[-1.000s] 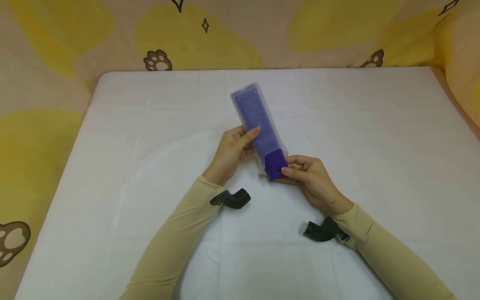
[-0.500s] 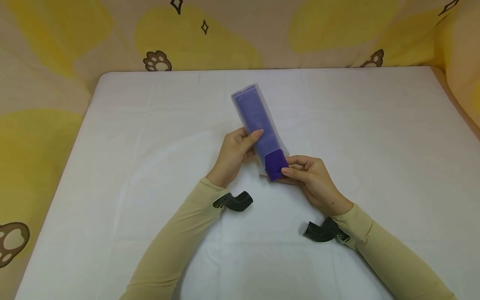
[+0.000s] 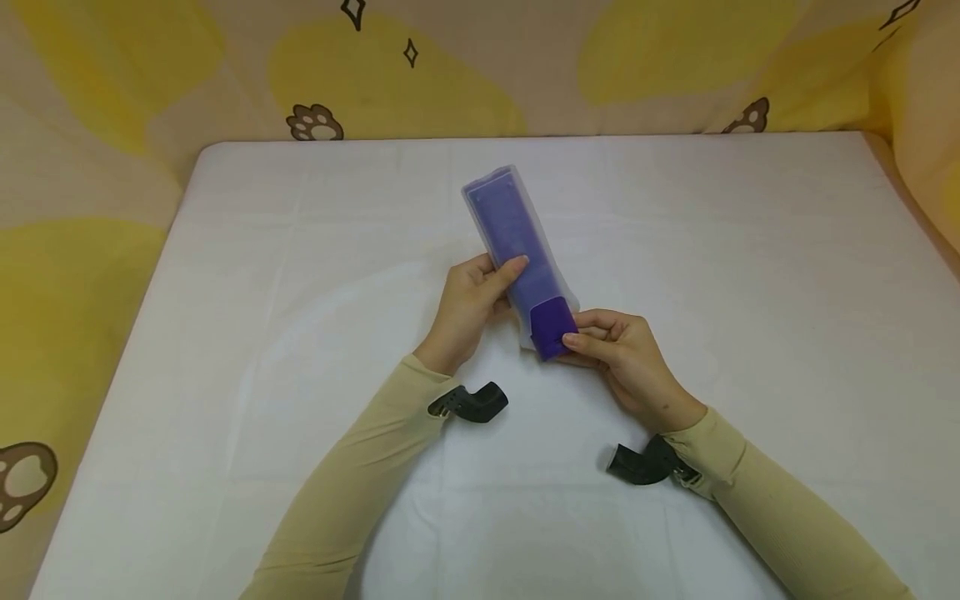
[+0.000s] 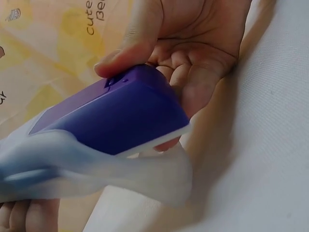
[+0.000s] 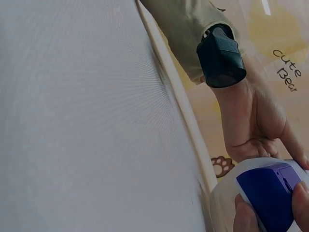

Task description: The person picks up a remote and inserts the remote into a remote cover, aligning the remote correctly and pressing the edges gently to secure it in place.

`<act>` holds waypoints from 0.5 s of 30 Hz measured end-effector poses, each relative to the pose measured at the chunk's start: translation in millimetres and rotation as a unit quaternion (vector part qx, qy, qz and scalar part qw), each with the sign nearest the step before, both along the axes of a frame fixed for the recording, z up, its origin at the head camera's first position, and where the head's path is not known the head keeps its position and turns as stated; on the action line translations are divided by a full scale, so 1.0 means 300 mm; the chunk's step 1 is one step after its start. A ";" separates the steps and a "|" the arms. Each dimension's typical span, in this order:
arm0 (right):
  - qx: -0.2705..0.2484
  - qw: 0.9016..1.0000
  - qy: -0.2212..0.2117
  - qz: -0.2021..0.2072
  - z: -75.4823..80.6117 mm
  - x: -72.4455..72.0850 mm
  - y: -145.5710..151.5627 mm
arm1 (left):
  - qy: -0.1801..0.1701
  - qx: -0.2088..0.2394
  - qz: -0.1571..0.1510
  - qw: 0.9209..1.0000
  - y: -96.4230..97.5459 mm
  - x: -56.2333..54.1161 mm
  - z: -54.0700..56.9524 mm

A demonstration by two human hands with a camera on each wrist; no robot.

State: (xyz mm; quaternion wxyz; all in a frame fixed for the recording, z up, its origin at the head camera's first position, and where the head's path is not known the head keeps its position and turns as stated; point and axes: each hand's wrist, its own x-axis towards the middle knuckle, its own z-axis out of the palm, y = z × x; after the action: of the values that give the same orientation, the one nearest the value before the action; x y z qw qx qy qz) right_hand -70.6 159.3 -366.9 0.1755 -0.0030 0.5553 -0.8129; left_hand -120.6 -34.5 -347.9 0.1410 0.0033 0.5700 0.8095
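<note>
A long, slim purple box [image 3: 552, 327] lies tilted between both hands in the head view, its bare end toward the person. Most of its length is inside a frosted, see-through plastic bag [image 3: 510, 218], whose loose mouth hangs beside the box in the left wrist view. Across the bag's middle, the left hand [image 3: 468, 304] grips box and bag together, thumb on top and fingers underneath. The right hand [image 3: 626, 354] pinches the box's bare purple end [image 4: 140, 113], its thumb on the upper face near a small latch-like notch. Some fingertips of both hands are hidden behind the box.
A white-covered table [image 3: 337, 233] spreads under the hands. Yellow and cream cloth [image 3: 465, 75] with paw prints hangs along its back and sides. Each sleeved wrist carries a black camera mount, the left mount [image 3: 472, 402] and the right mount [image 3: 641, 463].
The left hand has shifted slightly to the right, its thumb farther across the bag. The right hand keeps its pinch on the box's end, and the box has barely moved.
</note>
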 end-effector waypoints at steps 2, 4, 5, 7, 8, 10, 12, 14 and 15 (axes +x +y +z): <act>0.005 1.000 0.003 -0.006 -0.005 0.003 -0.003 | -0.001 -0.001 0.008 1.000 0.001 0.001 -0.005; 0.008 1.000 0.005 -0.010 -0.011 0.006 -0.004 | -0.002 -0.004 0.016 1.000 0.001 0.003 -0.009; 0.009 1.000 0.007 -0.011 -0.014 0.007 -0.004 | -0.001 -0.005 0.019 1.000 0.001 0.003 -0.011; 0.013 1.000 0.011 -0.013 -0.020 0.009 -0.005 | 0.000 -0.006 0.022 1.000 0.001 0.004 -0.015; 0.013 1.000 0.013 -0.013 -0.024 0.010 -0.005 | 0.002 -0.006 0.022 1.000 0.000 0.004 -0.018; 0.011 1.000 0.016 -0.012 -0.030 0.011 -0.004 | 0.007 -0.005 0.016 1.000 -0.002 0.004 -0.022; 0.006 1.000 0.016 -0.009 -0.036 0.012 -0.004 | 0.013 -0.006 0.007 1.000 -0.006 0.004 -0.027; 0.000 1.000 0.013 -0.008 -0.039 0.011 -0.005 | 0.018 -0.007 -0.004 1.000 -0.012 0.001 -0.029; -0.005 1.000 0.011 -0.007 -0.040 0.011 -0.006 | 0.018 -0.009 -0.009 1.000 -0.014 0.000 -0.029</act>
State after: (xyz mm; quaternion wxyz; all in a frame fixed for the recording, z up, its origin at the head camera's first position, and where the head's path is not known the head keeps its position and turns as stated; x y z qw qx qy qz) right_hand -67.2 157.4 -378.8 0.1633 -0.0087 0.5533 -0.8168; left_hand -120.6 -38.8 -356.7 0.1376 0.0220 0.5794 0.8031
